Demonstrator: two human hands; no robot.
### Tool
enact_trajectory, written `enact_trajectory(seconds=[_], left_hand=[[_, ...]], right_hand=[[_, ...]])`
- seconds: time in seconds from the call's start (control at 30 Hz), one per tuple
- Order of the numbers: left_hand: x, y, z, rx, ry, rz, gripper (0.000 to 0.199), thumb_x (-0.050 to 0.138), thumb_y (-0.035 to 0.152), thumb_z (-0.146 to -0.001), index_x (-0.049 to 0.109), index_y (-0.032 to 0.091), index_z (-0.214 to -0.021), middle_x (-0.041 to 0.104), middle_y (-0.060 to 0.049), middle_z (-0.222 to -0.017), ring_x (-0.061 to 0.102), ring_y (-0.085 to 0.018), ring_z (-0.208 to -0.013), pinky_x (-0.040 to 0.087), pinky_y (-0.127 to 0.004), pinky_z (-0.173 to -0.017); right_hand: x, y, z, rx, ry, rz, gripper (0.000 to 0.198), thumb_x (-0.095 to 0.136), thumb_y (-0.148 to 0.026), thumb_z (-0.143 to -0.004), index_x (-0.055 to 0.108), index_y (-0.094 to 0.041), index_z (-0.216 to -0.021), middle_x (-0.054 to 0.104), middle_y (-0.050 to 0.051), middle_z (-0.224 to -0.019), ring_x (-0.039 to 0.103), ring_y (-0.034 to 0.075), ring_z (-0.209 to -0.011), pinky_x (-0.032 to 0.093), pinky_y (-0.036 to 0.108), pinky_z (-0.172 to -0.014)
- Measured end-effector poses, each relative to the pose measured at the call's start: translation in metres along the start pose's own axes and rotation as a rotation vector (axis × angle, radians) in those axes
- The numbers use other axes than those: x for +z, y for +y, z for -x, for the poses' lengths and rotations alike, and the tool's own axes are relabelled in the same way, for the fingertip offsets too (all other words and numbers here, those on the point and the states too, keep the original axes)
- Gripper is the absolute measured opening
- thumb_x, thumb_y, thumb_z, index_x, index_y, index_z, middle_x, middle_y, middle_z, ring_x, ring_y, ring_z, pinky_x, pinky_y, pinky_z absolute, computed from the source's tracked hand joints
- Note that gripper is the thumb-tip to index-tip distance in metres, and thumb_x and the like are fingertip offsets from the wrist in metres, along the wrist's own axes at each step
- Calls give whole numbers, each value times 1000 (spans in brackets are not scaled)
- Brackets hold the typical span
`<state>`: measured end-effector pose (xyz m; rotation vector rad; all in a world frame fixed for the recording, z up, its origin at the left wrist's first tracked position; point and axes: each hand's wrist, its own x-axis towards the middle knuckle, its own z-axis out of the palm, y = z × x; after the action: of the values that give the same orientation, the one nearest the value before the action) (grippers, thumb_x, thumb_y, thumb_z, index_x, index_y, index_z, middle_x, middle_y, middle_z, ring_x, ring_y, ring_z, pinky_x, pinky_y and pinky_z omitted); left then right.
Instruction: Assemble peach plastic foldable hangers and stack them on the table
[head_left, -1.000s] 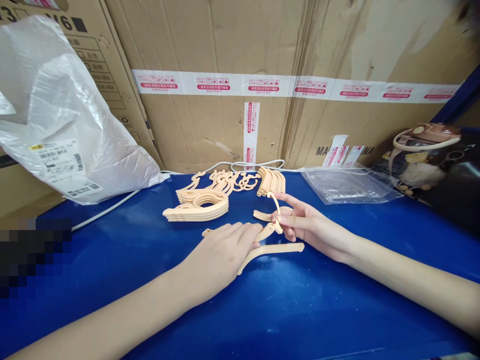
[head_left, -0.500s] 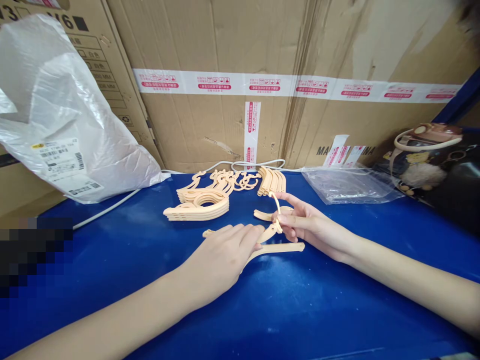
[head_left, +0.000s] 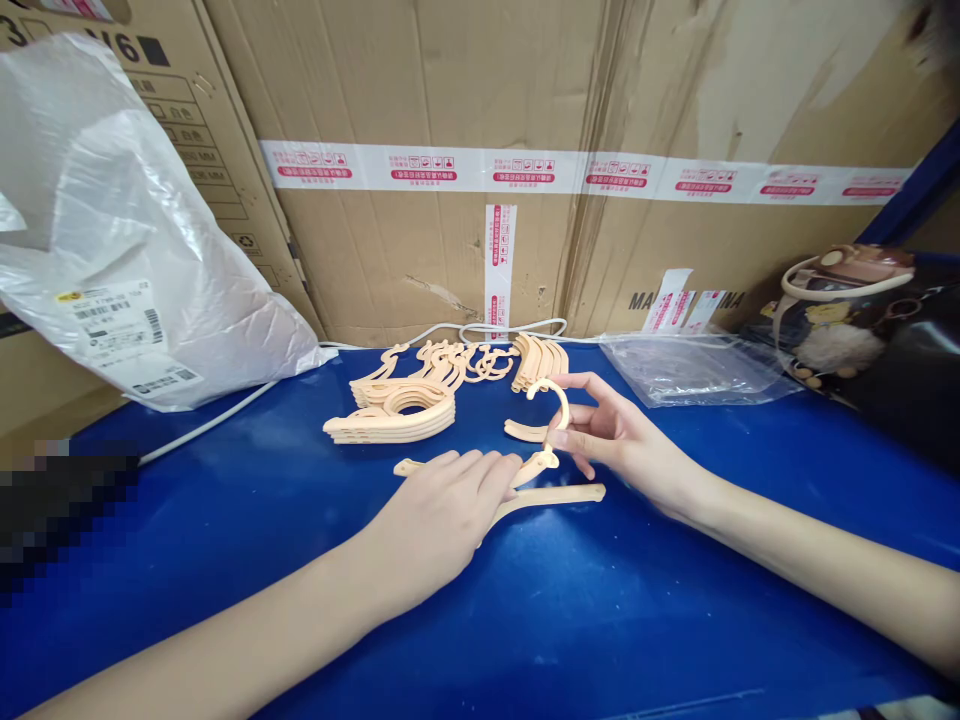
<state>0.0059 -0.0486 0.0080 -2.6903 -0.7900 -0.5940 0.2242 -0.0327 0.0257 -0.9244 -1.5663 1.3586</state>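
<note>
My left hand (head_left: 442,510) is closed over a cream plastic hanger arm (head_left: 531,468), whose right end pokes out past the fingers. Between thumb and fingers my right hand (head_left: 611,430) pinches a curved hanger hook (head_left: 561,405), its base against the end of that arm. Under my left hand another long arm piece (head_left: 559,496) reaches out to the right along the blue table. One more curved piece (head_left: 525,430) lies partly hidden behind my right hand. To the left is a stack of cream hanger bodies (head_left: 394,425).
Loose hooks (head_left: 446,362) and a row of curved arm pieces (head_left: 540,360) lie at the back. A clear plastic bag (head_left: 694,370) is at right, near a brown bag (head_left: 840,310). Left stands a white plastic sack (head_left: 165,260). Cardboard boxes (head_left: 420,250) wall off the rear.
My right hand has turned the hook, so its open curve now faces the camera, tip to the left. The left hand stays on the hanger arm. The view has shifted slightly.
</note>
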Motion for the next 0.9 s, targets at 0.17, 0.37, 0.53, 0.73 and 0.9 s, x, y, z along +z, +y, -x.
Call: enact_trajectory(seconds=[0.17, 0.37, 0.53, 0.73, 0.9], left_hand=[[2, 0, 0, 13, 29, -27, 24, 28, 18, -100, 49, 9, -109, 66, -8, -86, 64, -21, -73, 49, -34, -60], [0, -1, 0, 22, 44, -21, 25, 27, 17, -100, 47, 9, -112, 67, -9, -90, 65, -22, -75, 50, -34, -62], [-4, -2, -3, 8, 13, 40, 26, 24, 18, -101, 49, 12, -106, 65, -6, -82, 62, -20, -69, 47, -31, -58], [-5, -1, -2, 1, -6, 84, 28, 22, 18, -101, 48, 13, -106, 64, -6, -81, 62, -20, -68, 46, -30, -58], [-4, -1, -3, -23, -21, 99, 30, 20, 23, -102, 48, 13, -104, 64, -5, -80, 63, -19, -68, 46, -31, -58]], right_hand=[[2, 0, 0, -81, 2, 10, 41, 67, -27, -83, 42, -24, -115, 61, -3, -77, 54, 9, -62, 41, 17, -47], [2, -2, 1, -64, 31, -49, 44, 69, -24, -82, 44, -24, -117, 62, -1, -80, 54, 9, -64, 40, 16, -48], [-1, 3, -2, 144, 14, -262, 51, 73, -20, -79, 48, -24, -124, 60, -2, -81, 45, 4, -55, 38, 15, -49], [-3, 5, -2, 198, -39, -390, 54, 71, -19, -81, 49, -25, -129, 61, 0, -82, 45, 3, -54, 39, 15, -51], [-4, 4, -2, 174, -34, -333, 55, 72, -21, -80, 48, -25, -129, 63, 1, -86, 45, 4, -54, 39, 16, -52]])
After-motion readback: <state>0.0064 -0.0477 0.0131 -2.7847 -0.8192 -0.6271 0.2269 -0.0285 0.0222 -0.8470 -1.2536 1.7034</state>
